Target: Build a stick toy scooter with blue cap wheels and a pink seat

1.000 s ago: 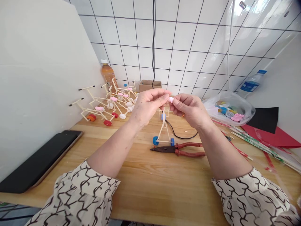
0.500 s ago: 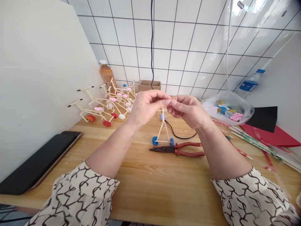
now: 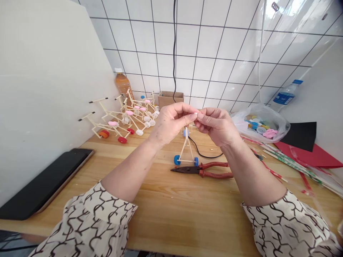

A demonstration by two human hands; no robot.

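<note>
The left hand [image 3: 171,123] and the right hand [image 3: 218,127] are raised above the smooth wooden table [image 3: 187,214]. Their fingertips [image 3: 192,116] are together, pinching a small white piece [image 3: 195,114]. Below stands a thin stick frame [image 3: 185,148] with round blue wheels, near red-handled needle-nose pliers [image 3: 200,170].

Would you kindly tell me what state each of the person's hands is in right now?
Left hand: closed, fingertips pinching a small pale piece.
Right hand: closed, fingertips pinching the same piece from the other side.
</note>
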